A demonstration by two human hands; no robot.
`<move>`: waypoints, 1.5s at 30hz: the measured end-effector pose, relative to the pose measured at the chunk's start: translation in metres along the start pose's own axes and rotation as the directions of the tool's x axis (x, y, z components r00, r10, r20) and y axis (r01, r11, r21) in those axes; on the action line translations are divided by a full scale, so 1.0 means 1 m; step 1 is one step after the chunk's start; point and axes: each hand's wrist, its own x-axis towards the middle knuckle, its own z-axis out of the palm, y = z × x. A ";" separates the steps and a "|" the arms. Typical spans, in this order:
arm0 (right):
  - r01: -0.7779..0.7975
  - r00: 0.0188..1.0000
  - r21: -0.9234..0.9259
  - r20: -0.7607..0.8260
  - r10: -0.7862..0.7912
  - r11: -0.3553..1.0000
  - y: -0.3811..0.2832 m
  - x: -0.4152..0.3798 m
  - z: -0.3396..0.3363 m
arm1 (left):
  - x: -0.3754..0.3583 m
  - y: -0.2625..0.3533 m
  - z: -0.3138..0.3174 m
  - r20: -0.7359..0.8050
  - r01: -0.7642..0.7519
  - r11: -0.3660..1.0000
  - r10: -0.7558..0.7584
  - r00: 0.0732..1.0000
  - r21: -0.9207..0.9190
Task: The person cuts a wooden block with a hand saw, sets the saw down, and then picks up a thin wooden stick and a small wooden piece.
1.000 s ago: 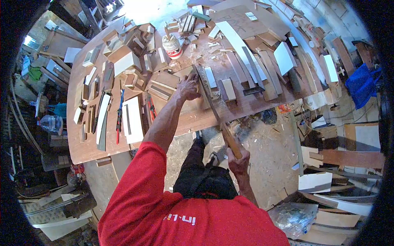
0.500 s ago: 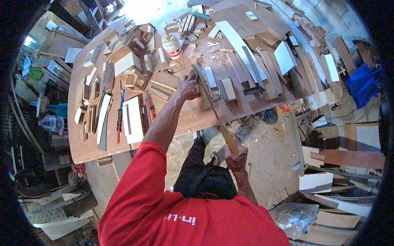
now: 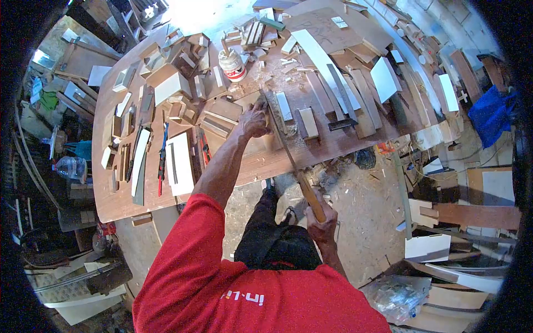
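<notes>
My right hand (image 3: 321,221) is wrapped round the wooden handle of a handsaw (image 3: 308,193). Its narrow blade runs up and away over the workbench (image 3: 244,173), with the far end beside my left hand (image 3: 255,121). With bent fingers, my left hand presses down on a flat brown wooden board (image 3: 256,147) just left of the blade. What lies under its fingertips is partly hidden. Left of that hand are narrow wooden strips (image 3: 216,126). Right of the blade lie a small white piece (image 3: 284,105) and a short wooden block (image 3: 308,122).
A white tub (image 3: 232,65) with a stick in it stands at the back among offcuts. Red-and-black clamps (image 3: 163,158) and a white panel (image 3: 180,164) lie at left. A try square (image 3: 342,121) rests at right. Boards (image 3: 427,247) are stacked on the floor at right.
My right hand and the saw have drawn back slightly towards my body and to the right. My left hand stays in nearly the same spot on the board.
</notes>
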 end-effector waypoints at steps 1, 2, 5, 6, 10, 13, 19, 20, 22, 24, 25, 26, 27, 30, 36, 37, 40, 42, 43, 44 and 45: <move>0.027 0.999 0.019 -0.020 -0.027 0.999 -0.002 -0.002 -0.002 | 0.002 -0.002 0.005 0.033 0.003 0.998 -0.001 0.999 -0.057; 0.026 0.999 0.018 -0.020 -0.025 1.000 -0.002 0.001 -0.001 | 0.005 -0.005 0.008 0.034 0.002 0.998 0.000 0.999 -0.059; -0.078 0.997 -0.008 -0.008 0.078 0.997 -0.003 0.011 0.002 | 0.001 -0.001 0.002 0.066 -0.045 0.999 0.045 0.997 -0.001; -0.141 0.990 0.002 0.028 0.141 0.990 -0.003 0.013 0.001 | -0.002 0.003 -0.004 0.065 -0.001 0.999 0.003 0.998 -0.035; -0.119 0.991 -0.057 0.057 0.122 0.991 -0.023 0.005 -0.010 | 0.000 0.001 0.003 -0.017 0.051 0.995 -0.053 0.998 -0.086; -0.202 0.976 0.014 0.088 0.200 0.979 -0.020 0.018 -0.005 | -0.003 0.002 -0.003 0.023 0.080 0.986 -0.077 0.997 -0.150; -0.160 0.986 -0.004 0.045 0.160 0.987 -0.022 0.010 -0.010 | -0.005 0.008 -0.010 0.026 0.102 0.993 -0.100 0.995 -0.066; -0.164 0.985 -0.008 0.047 0.164 0.986 -0.019 0.014 -0.008 | -0.004 0.008 -0.007 0.029 0.102 0.992 -0.100 0.995 -0.071; -0.239 0.962 -0.027 0.134 0.240 0.971 -0.017 0.025 -0.005 | -0.004 0.006 -0.007 0.034 0.104 0.989 -0.100 0.994 -0.104; -0.214 0.971 -0.006 0.103 0.214 0.977 -0.019 0.021 -0.005 | -0.002 0.004 -0.007 0.021 0.096 0.991 -0.094 0.995 -0.094; -0.196 0.978 0.005 0.078 0.195 0.981 -0.019 0.014 -0.007 | -0.003 0.005 -0.005 0.015 0.091 0.992 -0.090 0.996 -0.093; -0.172 0.984 0.017 0.053 0.171 0.985 -0.019 0.010 -0.008 | -0.002 0.004 -0.004 0.011 0.093 0.991 -0.093 0.996 -0.095; -0.174 0.985 0.065 0.031 0.173 0.983 -0.020 0.007 -0.007 | -0.004 0.006 -0.008 0.020 0.111 0.987 -0.109 0.994 -0.118; -0.192 0.978 -0.032 0.075 0.194 0.981 -0.018 0.019 -0.003 | -0.009 0.011 -0.017 0.069 0.133 0.982 -0.124 0.990 -0.135; -0.171 0.985 0.034 0.031 0.170 0.985 -0.019 0.011 -0.009 | -0.002 0.003 -0.006 0.011 0.080 0.991 -0.079 0.997 -0.109; -0.227 0.973 0.025 0.051 0.226 0.973 -0.013 0.013 -0.006 | -0.004 0.006 -0.007 0.029 0.097 0.989 -0.094 0.995 -0.111; -0.124 0.990 0.085 0.078 0.117 0.989 -0.012 0.025 0.001 | -0.004 0.006 -0.007 -0.006 0.089 0.991 -0.091 0.996 -0.102; -0.176 0.978 -0.042 0.108 0.180 0.983 -0.017 0.018 -0.004 | -0.006 0.010 -0.015 0.027 0.106 0.989 -0.104 0.994 -0.107; -0.165 0.984 -0.009 0.059 0.166 0.986 -0.017 0.012 -0.004 | -0.008 0.012 -0.019 0.062 0.127 0.985 -0.120 0.991 -0.113; -0.152 0.988 0.024 0.010 0.152 0.988 -0.018 0.009 -0.004 | -0.003 0.005 -0.009 0.060 0.130 0.985 -0.124 0.990 -0.115; -0.241 0.970 0.096 0.052 0.237 0.966 -0.038 0.012 -0.008 | 0.004 -0.003 0.007 0.023 0.082 0.992 -0.081 0.996 -0.092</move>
